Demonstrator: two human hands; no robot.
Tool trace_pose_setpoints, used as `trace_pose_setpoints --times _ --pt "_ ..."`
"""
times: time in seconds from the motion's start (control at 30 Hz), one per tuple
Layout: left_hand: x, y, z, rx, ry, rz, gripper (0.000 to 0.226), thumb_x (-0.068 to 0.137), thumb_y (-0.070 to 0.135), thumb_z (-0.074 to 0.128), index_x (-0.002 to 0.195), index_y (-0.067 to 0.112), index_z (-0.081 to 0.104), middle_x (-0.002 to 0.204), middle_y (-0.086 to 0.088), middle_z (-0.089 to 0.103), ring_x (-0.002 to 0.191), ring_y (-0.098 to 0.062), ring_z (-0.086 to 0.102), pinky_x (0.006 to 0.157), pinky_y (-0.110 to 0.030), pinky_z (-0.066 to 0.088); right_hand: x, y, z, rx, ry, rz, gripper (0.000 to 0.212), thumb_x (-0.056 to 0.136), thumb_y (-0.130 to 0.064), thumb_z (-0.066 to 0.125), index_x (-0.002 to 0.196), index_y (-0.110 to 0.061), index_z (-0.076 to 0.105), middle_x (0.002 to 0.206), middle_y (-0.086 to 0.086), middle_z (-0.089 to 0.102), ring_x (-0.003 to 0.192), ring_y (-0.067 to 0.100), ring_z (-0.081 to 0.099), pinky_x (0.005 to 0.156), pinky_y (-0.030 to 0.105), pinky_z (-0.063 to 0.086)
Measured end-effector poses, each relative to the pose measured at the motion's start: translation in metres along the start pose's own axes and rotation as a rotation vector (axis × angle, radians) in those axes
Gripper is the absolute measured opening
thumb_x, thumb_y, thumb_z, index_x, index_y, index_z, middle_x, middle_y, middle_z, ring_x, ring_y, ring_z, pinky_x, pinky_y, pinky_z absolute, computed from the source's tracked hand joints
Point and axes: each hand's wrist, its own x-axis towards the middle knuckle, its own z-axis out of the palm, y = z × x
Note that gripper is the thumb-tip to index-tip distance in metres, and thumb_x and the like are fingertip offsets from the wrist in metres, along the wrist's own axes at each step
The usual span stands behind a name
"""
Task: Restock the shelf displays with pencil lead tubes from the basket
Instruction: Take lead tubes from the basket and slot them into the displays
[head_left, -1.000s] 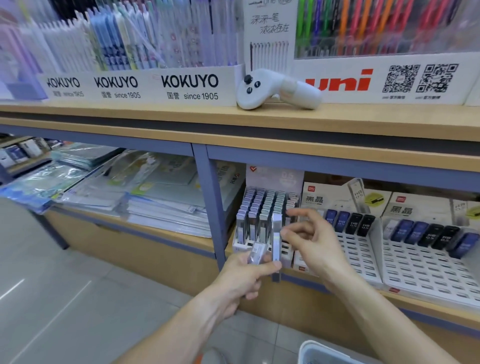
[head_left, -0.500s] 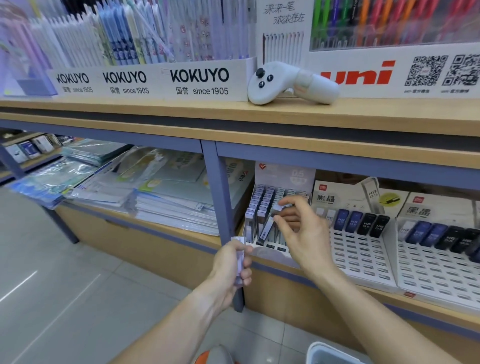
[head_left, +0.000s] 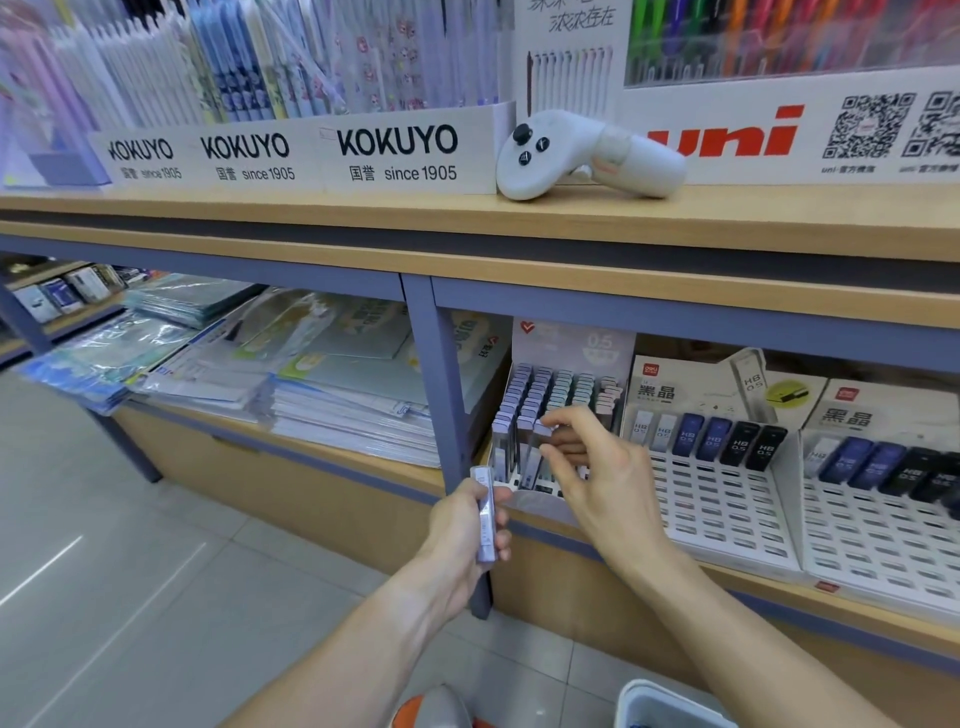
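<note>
On the lower shelf stands a white display box (head_left: 540, 501) filled with rows of pale lead tubes. My right hand (head_left: 597, 467) reaches into its front rows and its fingertips pinch the cap of a lead tube (head_left: 540, 431) standing there. Below and left of the box, my left hand (head_left: 465, 540) grips a clear lead tube (head_left: 485, 514) upright in front of the blue shelf post. The white basket (head_left: 660, 704) shows only as a rim at the bottom edge.
Two white slotted displays (head_left: 727, 504) with dark and blue lead tubes stand right of the box. A blue shelf post (head_left: 441, 395) divides it from stacked plastic folders (head_left: 332, 395). A white controller (head_left: 582, 153) lies on the upper shelf before pen racks.
My right hand carried a tube from near the left hand up into the display box and now holds it by the cap in a front row. My left hand turned its tube upright.
</note>
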Motion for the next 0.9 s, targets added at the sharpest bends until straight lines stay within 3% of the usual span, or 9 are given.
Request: trace_pose_setpoints --times 0.3,0.53,0.67,0.8,0.9 --pt "-0.005 0.000 0.004 0.020 -0.006 -0.010 0.035 0.107 0.022 0.041 0.101 0.001 0.068 0.060 -0.003 0.051 0.047 -0.016 0.043 0.051 -0.030 0.040 0.003 0.007 0.008 0.008 0.031 -0.007 0.025 0.092 -0.009 0.073 0.109 -0.022 0.060 0.093 -0.010 0.071 0.084 0.001 0.068 0.074 0.027 0.059" --pt "-0.004 -0.001 0.006 0.043 0.002 -0.009 0.035 0.107 0.023 0.043 0.102 0.002 0.070 0.062 -0.003 0.052 0.049 -0.016 0.045 0.050 -0.029 0.042 0.007 0.009 0.012 -0.179 -0.116 -0.105 0.023 0.091 -0.007 0.067 0.106 -0.020 0.055 0.092 -0.001 0.069 0.077 0.023 0.066 0.063 0.043 0.055" --pt "-0.005 0.001 0.006 0.038 -0.003 -0.012 0.034 0.107 0.024 0.044 0.099 0.003 0.071 0.061 -0.002 0.054 0.049 -0.016 0.046 0.050 -0.029 0.042 0.008 0.002 0.015 -0.311 -0.146 -0.145 0.028 0.088 -0.007 0.071 0.111 -0.018 0.059 0.100 0.003 0.054 0.070 0.026 0.058 0.053 0.040 0.051" --pt "-0.009 0.001 0.005 0.028 -0.027 -0.003 0.031 0.106 0.024 0.048 0.104 0.003 0.070 0.063 -0.002 0.057 0.050 -0.016 0.048 0.050 -0.028 0.041 0.008 0.003 0.013 -0.406 -0.204 -0.109 0.045 0.079 -0.003 0.077 0.119 -0.017 0.062 0.099 0.004 0.049 0.071 0.024 0.055 0.054 0.035 0.049" --pt "-0.014 0.002 0.007 0.025 -0.063 0.014 0.027 0.105 0.023 0.052 0.109 0.003 0.069 0.066 -0.003 0.059 0.051 -0.016 0.050 0.049 -0.027 0.039 0.004 0.000 0.005 -0.305 -0.212 -0.069 0.046 0.087 -0.010 0.072 0.130 -0.020 0.059 0.103 -0.001 0.051 0.076 0.020 0.057 0.060 0.034 0.048"
